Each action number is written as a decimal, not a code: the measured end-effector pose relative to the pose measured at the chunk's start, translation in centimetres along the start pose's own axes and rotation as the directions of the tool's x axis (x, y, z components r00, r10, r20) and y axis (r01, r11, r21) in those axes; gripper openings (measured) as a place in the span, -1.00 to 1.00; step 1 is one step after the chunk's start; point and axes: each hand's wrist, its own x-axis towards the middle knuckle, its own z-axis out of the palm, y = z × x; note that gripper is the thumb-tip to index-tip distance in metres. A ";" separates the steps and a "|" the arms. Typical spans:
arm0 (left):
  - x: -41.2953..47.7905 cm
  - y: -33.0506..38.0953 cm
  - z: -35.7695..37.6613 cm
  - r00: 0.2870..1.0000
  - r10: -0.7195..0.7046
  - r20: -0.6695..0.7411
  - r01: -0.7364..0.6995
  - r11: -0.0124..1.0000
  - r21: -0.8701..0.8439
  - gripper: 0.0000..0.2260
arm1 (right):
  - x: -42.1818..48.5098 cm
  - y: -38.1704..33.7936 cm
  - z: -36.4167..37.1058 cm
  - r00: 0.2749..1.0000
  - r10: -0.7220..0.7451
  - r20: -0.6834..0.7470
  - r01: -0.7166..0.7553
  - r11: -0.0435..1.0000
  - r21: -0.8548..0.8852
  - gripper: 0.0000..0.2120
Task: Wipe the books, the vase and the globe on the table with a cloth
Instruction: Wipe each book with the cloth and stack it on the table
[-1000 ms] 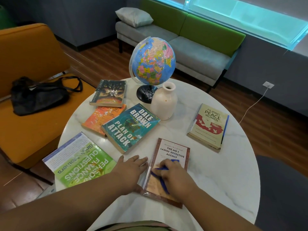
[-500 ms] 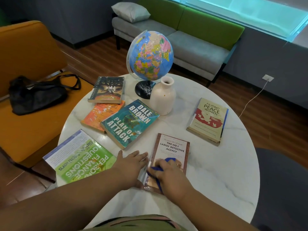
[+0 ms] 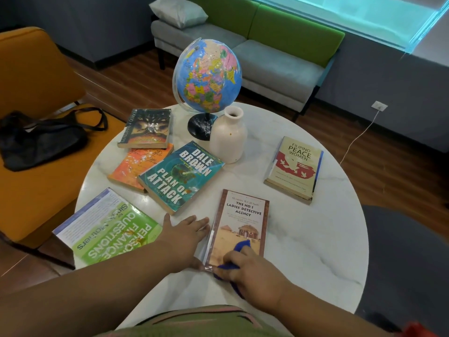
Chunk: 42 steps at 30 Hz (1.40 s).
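Head view: R hand [image 3: 252, 271], grip clamped on a blue cloth [image 3: 241, 246], is at the near end of a book [image 3: 243, 215] lying flat by the worktop's [image 3: 311, 239] near edge. L hand [image 3: 184, 237], fingers straight, braces its spine side. Risk: a hard stroke twd the person could slide the book off the rim. Its long axis runs near-to-far, title end pointing away, tilted slightly right.

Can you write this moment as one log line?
right hand: holds blue cloth on Detective Agency book, near corner | left hand: flat against book's left edge
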 end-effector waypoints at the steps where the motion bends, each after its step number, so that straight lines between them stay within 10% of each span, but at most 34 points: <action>1: 0.0 0.0 0.0 1.000 0.001 0.002 -0.001 1.000 -0.005 -0.17 | -0.8 0.5 -0.1 1.000 -0.014 0.011 0.014 1.000 -0.007 -0.65; 9: 0.1 -0.1 0.2 0.999 -0.013 -0.031 0.009 0.992 -0.122 -0.16 | -1.5 5.0 -2.0 0.951 0.279 -0.133 -0.285 0.958 -0.030 -0.66; 16: 0.4 0.2 0.1 0.997 -0.001 -0.079 -0.007 0.994 -0.105 -0.11 | -1.4 3.5 -0.6 0.998 -0.062 0.018 0.063 0.997 -0.042 -0.65; 20: 0.5 0.4 -0.2 0.998 0.005 -0.065 -0.009 0.998 -0.065 -0.13 | 0.6 7.8 -2.4 0.958 0.199 -0.208 -0.210 0.977 -0.033 -0.56; 25: 0.5 0.3 -0.1 0.998 0.005 -0.060 -0.011 0.996 -0.091 -0.11 | 3.9 6.2 -3.5 0.844 0.524 -0.119 -0.533 0.844 -0.060 -0.52; 31: 0.8 -0.1 0.5 0.997 0.015 -0.073 -0.024 0.993 -0.120 -0.12 | 1.8 4.3 -1.2 0.999 0.042 -0.005 -0.042 0.995 -0.085 -0.47; 38: 0.8 -0.1 0.8 0.996 0.007 -0.093 -0.021 0.988 -0.155 -0.10 | 5.7 7.0 -4.4 0.842 0.529 -0.106 -0.536 0.843 -0.049 -0.48; 42: 0.8 -0.1 0.9 0.995 -0.043 -0.089 0.029 0.988 -0.148 -0.09 | 5.8 3.4 -2.3 0.943 0.326 -0.066 -0.331 0.939 -0.089 -0.46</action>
